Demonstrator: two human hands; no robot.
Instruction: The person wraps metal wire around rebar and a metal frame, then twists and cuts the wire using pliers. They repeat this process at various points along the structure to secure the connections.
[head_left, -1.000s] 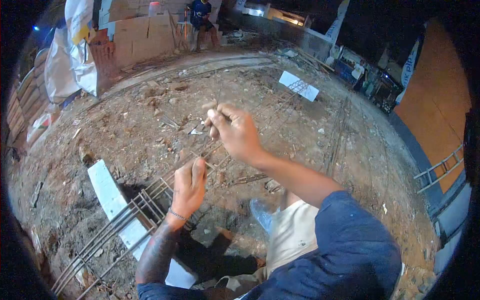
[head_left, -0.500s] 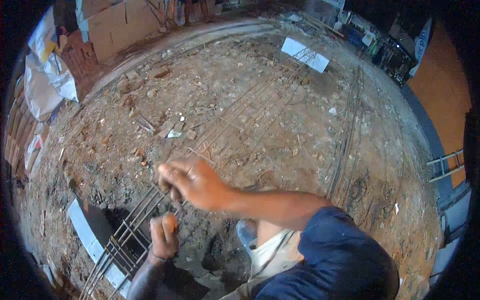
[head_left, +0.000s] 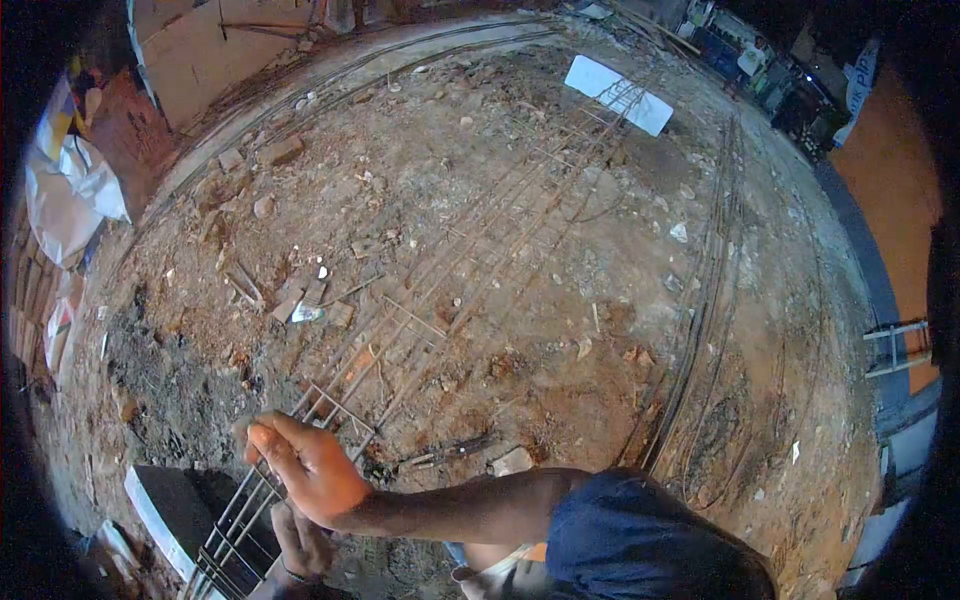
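Observation:
A long rebar cage (head_left: pixel 470 270) lies on the dirt, running from the bottom left toward the upper right. My right hand (head_left: pixel 308 468) reaches across to the left, its fingers pinched on the cage's upper bars beside a square stirrup (head_left: pixel 335 412). Just below it, my left hand (head_left: pixel 300 545) is partly hidden under the right wrist and grips the cage bars. The near end of the cage rests on a white block (head_left: pixel 152 520), and the far end on another white block (head_left: pixel 618 92).
Rubble and broken brick (head_left: pixel 285 150) are scattered over the ground. A bundle of loose rebars (head_left: pixel 700 300) lies to the right. White sacks (head_left: pixel 70 200) and a brick stack sit at the left edge. My knee is at the bottom. A person (head_left: pixel 750 60) stands far off.
The view has tilted down and left. My right hand dropped from chest height to the cage's near end, and my left hand slid down along the bars toward the bottom edge.

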